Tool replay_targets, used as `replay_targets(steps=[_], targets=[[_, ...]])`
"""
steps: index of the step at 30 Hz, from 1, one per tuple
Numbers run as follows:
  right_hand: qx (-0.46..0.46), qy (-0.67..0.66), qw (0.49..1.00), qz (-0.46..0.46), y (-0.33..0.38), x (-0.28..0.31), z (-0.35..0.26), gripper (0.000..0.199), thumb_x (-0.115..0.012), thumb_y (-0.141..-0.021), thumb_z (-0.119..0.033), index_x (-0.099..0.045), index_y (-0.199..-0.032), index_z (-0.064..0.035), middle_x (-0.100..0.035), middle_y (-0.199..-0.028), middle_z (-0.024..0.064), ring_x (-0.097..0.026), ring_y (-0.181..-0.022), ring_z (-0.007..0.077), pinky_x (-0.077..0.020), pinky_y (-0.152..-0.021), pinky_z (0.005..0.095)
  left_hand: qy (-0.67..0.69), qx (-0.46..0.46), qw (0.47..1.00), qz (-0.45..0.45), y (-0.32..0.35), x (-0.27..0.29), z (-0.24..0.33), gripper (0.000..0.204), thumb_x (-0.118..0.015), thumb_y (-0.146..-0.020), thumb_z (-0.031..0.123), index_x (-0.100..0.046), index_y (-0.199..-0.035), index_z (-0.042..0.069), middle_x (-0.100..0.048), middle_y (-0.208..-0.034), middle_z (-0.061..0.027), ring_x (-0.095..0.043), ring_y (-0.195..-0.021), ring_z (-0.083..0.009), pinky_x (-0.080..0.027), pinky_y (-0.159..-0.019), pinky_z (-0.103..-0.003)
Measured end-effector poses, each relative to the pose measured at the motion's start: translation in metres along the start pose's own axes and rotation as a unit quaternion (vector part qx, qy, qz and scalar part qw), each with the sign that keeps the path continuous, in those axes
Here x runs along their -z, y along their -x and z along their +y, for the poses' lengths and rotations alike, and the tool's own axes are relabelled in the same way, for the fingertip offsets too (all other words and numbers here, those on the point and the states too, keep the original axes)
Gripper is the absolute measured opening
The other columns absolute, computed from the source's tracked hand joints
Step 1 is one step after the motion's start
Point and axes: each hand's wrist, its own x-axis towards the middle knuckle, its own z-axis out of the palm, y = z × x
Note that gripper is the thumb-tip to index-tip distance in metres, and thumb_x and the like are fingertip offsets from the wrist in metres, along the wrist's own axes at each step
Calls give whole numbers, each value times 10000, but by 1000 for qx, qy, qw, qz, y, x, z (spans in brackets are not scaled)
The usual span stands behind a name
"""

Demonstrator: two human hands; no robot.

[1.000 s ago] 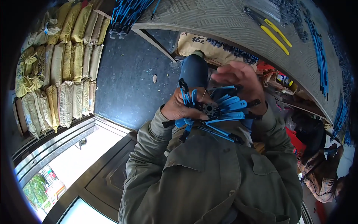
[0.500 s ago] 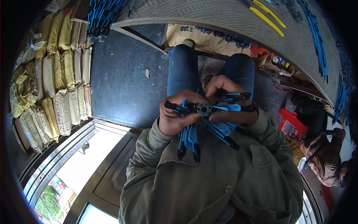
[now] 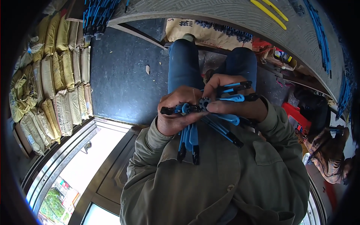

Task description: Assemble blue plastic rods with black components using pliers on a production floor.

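Observation:
In front of my torso I hold an assembly of blue rods with black tips around a small black notched hub [image 3: 204, 104]. My left hand [image 3: 176, 112] is closed around its left side. Several blue arms [image 3: 189, 140] hang below that hand, and a black-ended piece crosses its palm. My right hand [image 3: 240, 107] is closed on the right side, its thumb lying against the hub. Blue arms [image 3: 233, 98] with black ends stick out over the right fingers. A thin wire-like line rises near the left fingertips; how the parts join is hidden by my fingers.
A grey worktop [image 3: 225, 15] curves across the far side, bearing yellow-handled pliers [image 3: 270, 15] and bundles of blue rods [image 3: 99, 15]. Stacked sacks [image 3: 56, 75] stand left. A brown sack [image 3: 206, 35] with dark parts lies beyond my knees. At right is another person's plaid sleeve [image 3: 330, 161].
My right thumb has moved up onto the hub's edge, and the hub has tilted and shifted slightly up. The blue arms in my right hand have turned a little. My left hand keeps its grip.

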Motion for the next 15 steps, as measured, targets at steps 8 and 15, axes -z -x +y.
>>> replay_targets(steps=[8, 15], targets=[[82, 17, 996, 45, -2, 1, 20, 231, -675, -777, -164, -629, -923, 8, -629, -813, 51, -587, -739, 96, -447, -673, 231, 71, 42, 992, -97, -9, 15, -7, 275, -773, -636, 10, -567, -817, 25, -605, -932, -139, -594, -798, -176, -475, -679, -285], [92, 40, 994, 36, -2, -1, 19, 237, -665, -753, -136, -651, -945, 4, -588, -858, 66, -552, -812, 130, -423, -738, 265, 37, 63, 993, -89, -5, 16, -5, 257, -762, -636, 5, -572, -807, 17, -617, -913, -139, -602, -776, -164, -474, -660, -272]])
